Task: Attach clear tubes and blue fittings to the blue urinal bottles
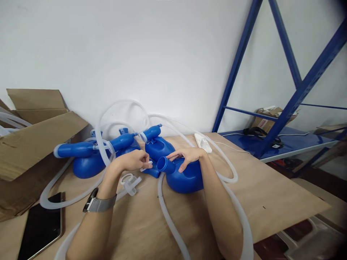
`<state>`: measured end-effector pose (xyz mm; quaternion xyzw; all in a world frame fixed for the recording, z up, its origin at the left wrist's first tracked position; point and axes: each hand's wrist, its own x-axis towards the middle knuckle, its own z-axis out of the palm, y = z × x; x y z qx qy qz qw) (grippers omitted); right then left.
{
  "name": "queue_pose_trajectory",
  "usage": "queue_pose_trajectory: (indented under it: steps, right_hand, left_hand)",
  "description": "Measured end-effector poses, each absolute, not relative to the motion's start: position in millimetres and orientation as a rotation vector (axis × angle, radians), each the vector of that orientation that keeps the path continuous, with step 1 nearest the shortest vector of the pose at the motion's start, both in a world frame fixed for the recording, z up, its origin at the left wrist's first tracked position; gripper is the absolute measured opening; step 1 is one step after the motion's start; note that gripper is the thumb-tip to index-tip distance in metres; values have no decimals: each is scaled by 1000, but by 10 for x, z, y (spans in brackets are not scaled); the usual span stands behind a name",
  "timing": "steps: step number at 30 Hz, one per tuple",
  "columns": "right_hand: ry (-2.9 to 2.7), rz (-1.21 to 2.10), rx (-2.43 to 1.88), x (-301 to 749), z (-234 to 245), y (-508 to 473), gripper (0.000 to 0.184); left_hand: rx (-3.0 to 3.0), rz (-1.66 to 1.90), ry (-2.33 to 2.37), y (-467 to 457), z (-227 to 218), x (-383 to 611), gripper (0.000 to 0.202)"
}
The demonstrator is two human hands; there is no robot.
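My right hand [187, 157] rests over a blue plastic bottle [185, 180], thumb and fingers gripping it behind its wide, uncapped neck, whose mouth faces left. Close to that mouth, my left hand [137, 160] pinches a small white plastic piece [146, 166], partly hidden by the fingers. A blue tubular part [154, 170] lies on the table just beyond it. Below my left hand lies a clear plastic cap [130, 183] with a ring, joined to a hose. Several more blue bottles [88, 166] with blue tubular parts stand behind, among loops of translucent hose [171, 224].
An opened cardboard box [40, 144] holding hoses stands at the left. A dark tablet [42, 225] lies in front of it. A white power strip [202, 143] sits by the wall, right of the bottles. Blue metal shelving [238, 65] rises beyond the paper-brown table's [284, 202] right side.
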<state>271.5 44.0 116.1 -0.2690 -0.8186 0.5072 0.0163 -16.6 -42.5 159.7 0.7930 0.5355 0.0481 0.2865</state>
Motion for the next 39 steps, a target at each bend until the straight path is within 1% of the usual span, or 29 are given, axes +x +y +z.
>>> queue_pose_trajectory:
  steps: [3, 5, 8, 10, 11, 13, 17, 19, 21, 23, 25, 27, 29, 30, 31, 34, 39]
  right_hand:
    - [-2611, 1441, -854, 2673, 1306, 326, 109]
    - [-2621, 1281, -836, 2620, 1491, 151, 102]
    - [-2563, 1012, -761, 2479, 1797, -194, 85]
    - [-2590, 926, -659, 2332, 1925, -397, 70]
    - [-2635, 885, -610, 2240, 1945, -473, 63]
    - [-2762, 745, -607, 2021, 1879, -565, 57]
    - [-2869, 240, -990, 1514, 1433, -576, 64]
    - [-2780, -6, -1212, 1299, 1184, -537, 78]
    - [-2673, -135, -1367, 1158, 1005, -483, 85]
    - [-2626, -174, -1413, 1096, 916, -429, 86]
    - [-2648, -166, -1379, 1089, 898, -391, 81]
    - [-2702, -168, -1342, 1106, 915, -375, 66]
    - [-2764, -214, -1317, 1123, 934, -375, 41]
    - [-2793, -244, -1304, 1129, 939, -376, 31]
    - [-2816, -272, -1295, 1134, 941, -377, 27]
    - [-2862, -305, -1279, 1150, 937, -367, 28]
    - [-2893, -256, -1242, 1227, 972, -328, 12]
  left_hand:
    - [2089, -9, 1616, -438, 1632, -313, 25]
    - [2073, -62, 1741, -434, 1639, -382, 22]
    - [2033, -91, 1850, -419, 1629, -448, 22]
    - [2010, -80, 1880, -412, 1616, -482, 22]
    - [2004, -69, 1888, -410, 1609, -498, 23]
    - [2005, -39, 1892, -404, 1595, -528, 25]
    - [2043, 64, 1876, -387, 1578, -584, 26]
    - [2064, 114, 1876, -379, 1578, -616, 26]
    - [2082, 147, 1885, -373, 1583, -653, 25]
    - [2098, 184, 1895, -369, 1590, -692, 23]
    - [2117, 219, 1902, -366, 1598, -724, 23]
    - [2149, 250, 1897, -361, 1605, -738, 24]
    - [2197, 300, 1876, -356, 1610, -733, 25]
    - [2221, 330, 1858, -354, 1612, -725, 26]
    - [2242, 361, 1841, -353, 1614, -715, 26]
    - [2259, 397, 1805, -357, 1615, -694, 26]
    - [2135, 275, 1819, -378, 1586, -720, 25]
